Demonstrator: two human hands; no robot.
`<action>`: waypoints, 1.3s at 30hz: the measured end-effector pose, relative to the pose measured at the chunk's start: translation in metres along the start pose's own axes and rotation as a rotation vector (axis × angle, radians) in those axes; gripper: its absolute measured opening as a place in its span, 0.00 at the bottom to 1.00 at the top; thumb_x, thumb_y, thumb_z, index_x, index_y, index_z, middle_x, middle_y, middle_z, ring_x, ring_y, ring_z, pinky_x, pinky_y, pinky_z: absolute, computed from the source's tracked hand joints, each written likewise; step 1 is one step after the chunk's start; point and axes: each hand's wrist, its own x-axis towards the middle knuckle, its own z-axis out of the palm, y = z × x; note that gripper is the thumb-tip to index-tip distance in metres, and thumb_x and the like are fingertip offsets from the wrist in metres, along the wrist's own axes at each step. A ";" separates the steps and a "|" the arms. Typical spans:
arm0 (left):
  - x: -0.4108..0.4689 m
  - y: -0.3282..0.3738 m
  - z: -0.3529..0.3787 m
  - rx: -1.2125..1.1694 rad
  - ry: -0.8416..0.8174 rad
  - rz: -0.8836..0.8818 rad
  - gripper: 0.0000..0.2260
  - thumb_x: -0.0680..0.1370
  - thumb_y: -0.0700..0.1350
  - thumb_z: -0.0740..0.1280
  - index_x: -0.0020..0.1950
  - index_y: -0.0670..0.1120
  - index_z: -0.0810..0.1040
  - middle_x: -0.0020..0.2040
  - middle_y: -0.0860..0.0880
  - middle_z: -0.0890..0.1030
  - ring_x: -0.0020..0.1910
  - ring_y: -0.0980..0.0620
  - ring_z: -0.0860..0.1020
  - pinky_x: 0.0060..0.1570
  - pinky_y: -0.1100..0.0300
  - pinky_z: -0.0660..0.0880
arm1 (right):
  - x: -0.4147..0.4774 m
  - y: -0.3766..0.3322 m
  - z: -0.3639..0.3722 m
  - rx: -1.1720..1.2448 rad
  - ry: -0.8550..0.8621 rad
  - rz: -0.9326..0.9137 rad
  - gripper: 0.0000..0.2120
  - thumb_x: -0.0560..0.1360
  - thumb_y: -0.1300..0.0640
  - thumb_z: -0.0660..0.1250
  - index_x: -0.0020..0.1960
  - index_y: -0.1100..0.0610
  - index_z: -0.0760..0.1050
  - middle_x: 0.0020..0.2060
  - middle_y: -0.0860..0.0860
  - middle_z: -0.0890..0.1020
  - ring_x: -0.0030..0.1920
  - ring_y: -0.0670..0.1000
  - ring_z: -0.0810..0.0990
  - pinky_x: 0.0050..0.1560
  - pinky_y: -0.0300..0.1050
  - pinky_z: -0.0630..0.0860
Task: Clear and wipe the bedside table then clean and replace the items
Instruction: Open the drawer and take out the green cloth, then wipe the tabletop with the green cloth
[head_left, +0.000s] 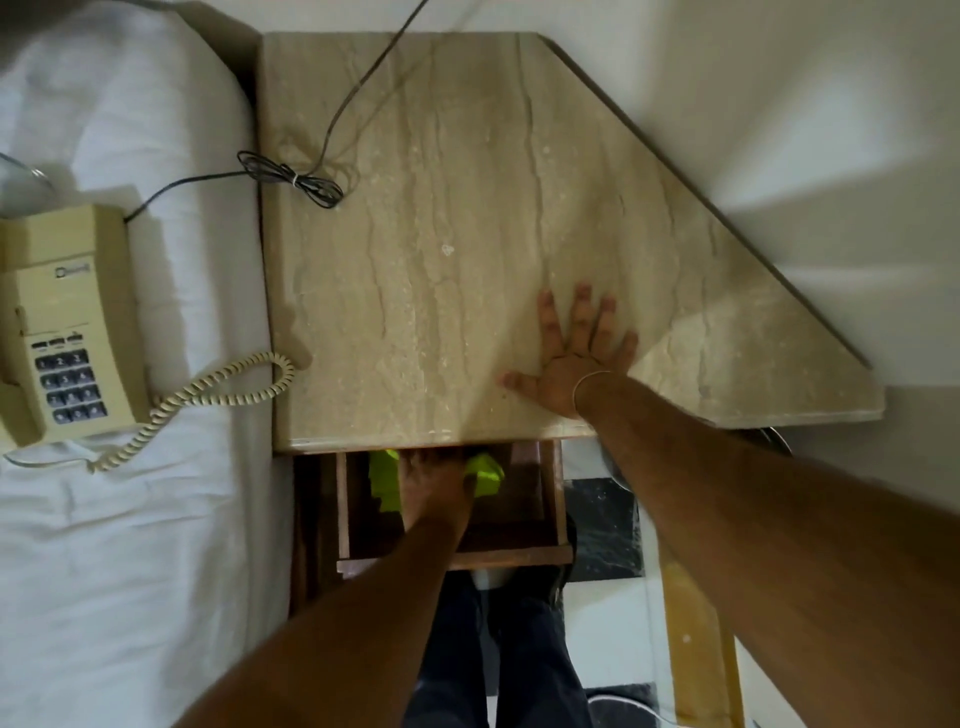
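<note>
Far left, on the white bed sheet (156, 545): a cream push-button telephone (62, 332) with a dark keypad, lying flat, its coiled cream cord (218, 395) curling off to the right. Trailing from the phone's back, a thin dark cable (291, 176), crossing the left edge of the beige veined marble top of the bedside table (441, 182), bunched in 1 tied loop just inside that edge, then running off over the back edge.

Under the front edge, a brown wooden drawer (558, 499), pulled open. Inside it, toward its back, a bright green cloth (485, 470), showing on both sides of the left hand (434, 486) laid on top of it. Fingertips hidden beneath the marble's front edge, so cannot tell whether clutching the cloth or only pressing it.

Further right, the right hand (571, 369), planted palm-down on the marble near the front edge, all 5 fingers straight and spread, grasping nothing. A thin bangle (592, 376) at the wrist. Lower down, between the 2 forearms, dark trousers (519, 649).
</note>
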 end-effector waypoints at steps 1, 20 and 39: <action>-0.005 0.000 0.002 0.002 -0.025 0.038 0.25 0.81 0.60 0.68 0.77 0.53 0.75 0.78 0.46 0.75 0.79 0.41 0.70 0.83 0.44 0.58 | 0.000 0.002 0.001 0.007 -0.004 0.002 0.62 0.68 0.17 0.59 0.69 0.39 0.11 0.73 0.54 0.14 0.78 0.65 0.20 0.75 0.78 0.33; -0.107 -0.001 -0.115 -0.928 0.103 -0.030 0.19 0.84 0.57 0.68 0.73 0.58 0.71 0.54 0.53 0.87 0.52 0.50 0.86 0.50 0.56 0.81 | -0.040 -0.027 -0.034 0.493 0.172 0.025 0.37 0.77 0.25 0.55 0.82 0.33 0.51 0.86 0.44 0.47 0.85 0.53 0.53 0.81 0.66 0.44; -0.064 0.063 -0.232 -1.742 0.241 -0.236 0.10 0.86 0.54 0.67 0.62 0.51 0.82 0.56 0.43 0.87 0.59 0.39 0.86 0.60 0.37 0.84 | -0.143 -0.027 -0.071 1.451 -0.139 -0.057 0.12 0.78 0.55 0.76 0.61 0.55 0.84 0.55 0.56 0.89 0.54 0.55 0.89 0.55 0.53 0.86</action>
